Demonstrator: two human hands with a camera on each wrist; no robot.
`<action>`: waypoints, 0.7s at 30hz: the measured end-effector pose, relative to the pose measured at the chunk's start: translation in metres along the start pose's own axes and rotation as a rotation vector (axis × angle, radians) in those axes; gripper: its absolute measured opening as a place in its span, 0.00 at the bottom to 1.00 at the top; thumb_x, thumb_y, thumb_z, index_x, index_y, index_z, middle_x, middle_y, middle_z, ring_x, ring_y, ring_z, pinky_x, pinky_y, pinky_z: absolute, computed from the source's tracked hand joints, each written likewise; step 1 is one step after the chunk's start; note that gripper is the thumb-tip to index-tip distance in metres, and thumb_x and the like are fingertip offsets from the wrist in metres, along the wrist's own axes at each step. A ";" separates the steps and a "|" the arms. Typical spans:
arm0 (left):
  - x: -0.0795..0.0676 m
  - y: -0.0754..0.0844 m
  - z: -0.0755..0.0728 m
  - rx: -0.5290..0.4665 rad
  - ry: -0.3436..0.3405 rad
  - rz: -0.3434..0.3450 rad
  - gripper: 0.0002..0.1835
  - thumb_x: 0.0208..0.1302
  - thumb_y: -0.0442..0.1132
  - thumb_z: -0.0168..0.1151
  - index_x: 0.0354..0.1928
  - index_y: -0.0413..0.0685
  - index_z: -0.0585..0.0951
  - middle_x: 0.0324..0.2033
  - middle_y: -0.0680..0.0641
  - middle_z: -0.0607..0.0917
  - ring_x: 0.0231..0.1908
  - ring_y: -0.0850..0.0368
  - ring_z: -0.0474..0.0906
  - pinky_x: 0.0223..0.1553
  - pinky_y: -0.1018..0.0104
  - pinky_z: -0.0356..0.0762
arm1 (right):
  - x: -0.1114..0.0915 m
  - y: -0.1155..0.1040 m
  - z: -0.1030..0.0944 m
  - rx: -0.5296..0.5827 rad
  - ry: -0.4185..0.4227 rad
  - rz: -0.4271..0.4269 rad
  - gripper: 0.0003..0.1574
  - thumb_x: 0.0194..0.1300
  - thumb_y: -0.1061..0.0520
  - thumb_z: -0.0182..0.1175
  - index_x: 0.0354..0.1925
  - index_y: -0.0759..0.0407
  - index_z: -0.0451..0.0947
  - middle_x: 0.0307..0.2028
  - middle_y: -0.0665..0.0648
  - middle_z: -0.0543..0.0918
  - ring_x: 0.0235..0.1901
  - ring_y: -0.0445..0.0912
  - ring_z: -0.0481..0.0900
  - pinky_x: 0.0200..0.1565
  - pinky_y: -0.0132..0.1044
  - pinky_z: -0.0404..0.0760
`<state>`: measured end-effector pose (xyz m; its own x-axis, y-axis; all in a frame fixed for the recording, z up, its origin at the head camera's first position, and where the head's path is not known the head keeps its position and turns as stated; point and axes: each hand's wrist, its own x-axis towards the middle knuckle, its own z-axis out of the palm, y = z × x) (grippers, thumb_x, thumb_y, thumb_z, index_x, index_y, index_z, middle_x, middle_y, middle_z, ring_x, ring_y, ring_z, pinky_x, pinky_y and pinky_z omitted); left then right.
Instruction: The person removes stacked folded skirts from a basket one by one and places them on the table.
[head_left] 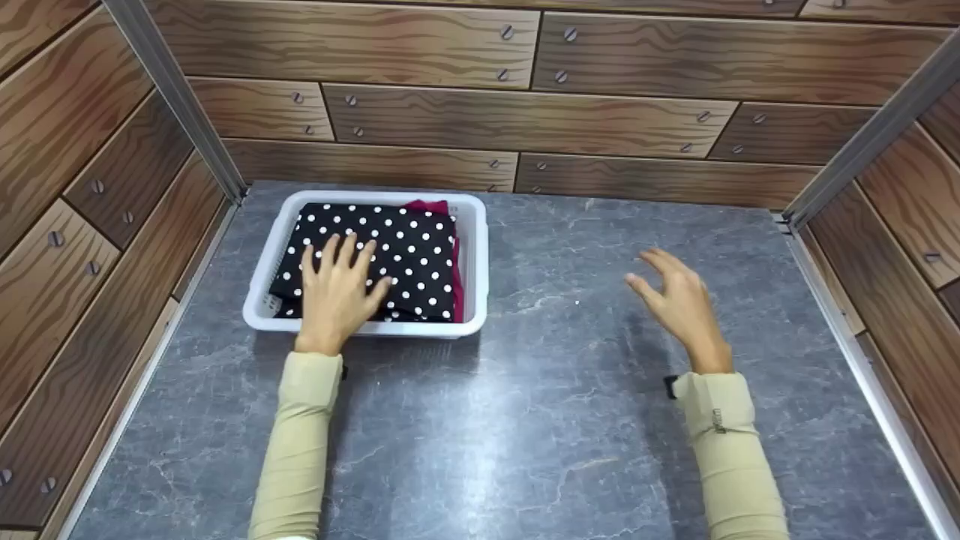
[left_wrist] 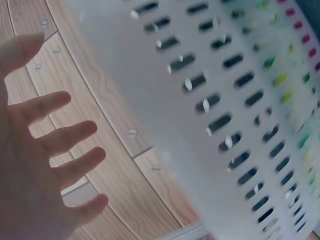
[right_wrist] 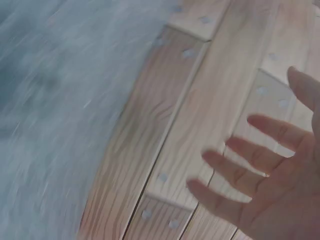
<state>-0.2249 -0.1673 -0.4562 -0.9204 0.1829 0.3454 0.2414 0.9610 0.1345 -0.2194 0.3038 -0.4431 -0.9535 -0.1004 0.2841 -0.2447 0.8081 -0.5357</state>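
Note:
A white plastic basket (head_left: 481,262) stands at the left back of the grey table, filled with folded cloth. On top lies a black cloth with white polka dots (head_left: 409,262), and a dark red cloth (head_left: 459,289) peeks out along its right and back edges. Over the basket's front part is my left hand (head_left: 337,296), fingers spread; in the left wrist view it hangs above the slotted basket wall (left_wrist: 165,115), holding nothing. My right hand (head_left: 679,300) hovers over the table on the right, fingers extended and nothing in them.
The grey marbled table (head_left: 540,420) is bounded by a wood-plank patterned back wall (head_left: 435,116) and side walls. Metal posts (head_left: 180,97) rise at the back corners. Through the basket's slots, a white cloth with green and yellow marks (left_wrist: 282,80) shows.

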 end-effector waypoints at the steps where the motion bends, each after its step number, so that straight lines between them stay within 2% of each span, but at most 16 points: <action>1: 0.001 -0.002 -0.002 0.004 0.037 0.009 0.32 0.69 0.56 0.60 0.68 0.44 0.75 0.68 0.35 0.73 0.68 0.35 0.64 0.69 0.32 0.51 | 0.003 -0.005 0.001 0.047 0.028 -0.027 0.30 0.74 0.53 0.61 0.64 0.72 0.74 0.65 0.74 0.72 0.63 0.69 0.71 0.61 0.67 0.68; 3: 0.003 -0.007 -0.006 0.016 0.084 0.024 0.29 0.69 0.53 0.61 0.64 0.42 0.78 0.64 0.35 0.77 0.65 0.35 0.68 0.67 0.34 0.57 | 0.009 -0.015 0.004 0.159 0.066 -0.053 0.24 0.71 0.59 0.64 0.60 0.73 0.77 0.59 0.73 0.78 0.57 0.68 0.76 0.59 0.64 0.73; 6: 0.004 -0.013 -0.011 0.019 0.109 0.025 0.27 0.68 0.52 0.61 0.61 0.41 0.80 0.60 0.35 0.80 0.61 0.35 0.72 0.64 0.36 0.63 | 0.019 -0.033 0.009 0.259 0.121 -0.072 0.19 0.68 0.64 0.66 0.54 0.73 0.81 0.52 0.71 0.83 0.51 0.65 0.81 0.54 0.59 0.78; 8: 0.005 -0.016 -0.013 0.015 0.103 0.012 0.26 0.69 0.52 0.61 0.60 0.41 0.80 0.58 0.36 0.81 0.59 0.36 0.74 0.62 0.37 0.66 | 0.026 -0.044 0.012 0.307 0.148 -0.077 0.16 0.66 0.66 0.67 0.51 0.73 0.82 0.48 0.71 0.85 0.49 0.64 0.83 0.53 0.52 0.81; 10: 0.005 -0.020 -0.015 0.007 0.101 -0.004 0.26 0.69 0.52 0.61 0.60 0.41 0.81 0.57 0.35 0.82 0.58 0.35 0.75 0.59 0.38 0.68 | 0.032 -0.056 0.017 0.337 0.159 -0.091 0.15 0.65 0.67 0.67 0.48 0.74 0.83 0.46 0.70 0.86 0.46 0.63 0.84 0.50 0.40 0.83; 13: 0.006 -0.025 -0.016 -0.006 0.093 -0.020 0.26 0.68 0.52 0.61 0.59 0.40 0.81 0.56 0.34 0.82 0.56 0.34 0.76 0.56 0.37 0.71 | 0.041 -0.071 0.027 0.382 0.155 -0.102 0.13 0.64 0.67 0.68 0.46 0.74 0.84 0.44 0.70 0.87 0.44 0.61 0.85 0.46 0.28 0.81; 15: 0.008 -0.029 -0.016 -0.012 0.086 -0.028 0.26 0.68 0.52 0.61 0.59 0.39 0.81 0.55 0.34 0.82 0.55 0.33 0.77 0.54 0.36 0.73 | 0.046 -0.080 0.035 0.398 0.147 -0.105 0.13 0.64 0.67 0.67 0.46 0.74 0.84 0.43 0.69 0.87 0.43 0.61 0.86 0.45 0.28 0.81; 18: 0.013 -0.035 -0.017 -0.019 0.069 -0.042 0.27 0.68 0.51 0.62 0.60 0.38 0.80 0.55 0.33 0.82 0.54 0.32 0.77 0.53 0.35 0.74 | 0.054 -0.091 0.046 0.415 0.129 -0.111 0.12 0.65 0.66 0.67 0.46 0.74 0.84 0.42 0.68 0.87 0.42 0.61 0.85 0.47 0.40 0.84; 21: 0.019 -0.042 -0.020 -0.029 0.054 -0.063 0.27 0.69 0.51 0.61 0.60 0.38 0.80 0.55 0.33 0.82 0.54 0.31 0.77 0.51 0.35 0.74 | 0.061 -0.100 0.058 0.448 0.103 -0.116 0.12 0.65 0.67 0.66 0.45 0.75 0.83 0.42 0.69 0.87 0.42 0.61 0.85 0.50 0.49 0.83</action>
<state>-0.2460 -0.2082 -0.4371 -0.9166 0.1100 0.3845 0.1931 0.9637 0.1846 -0.2635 0.1828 -0.4184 -0.8986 -0.0992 0.4274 -0.4219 0.4628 -0.7796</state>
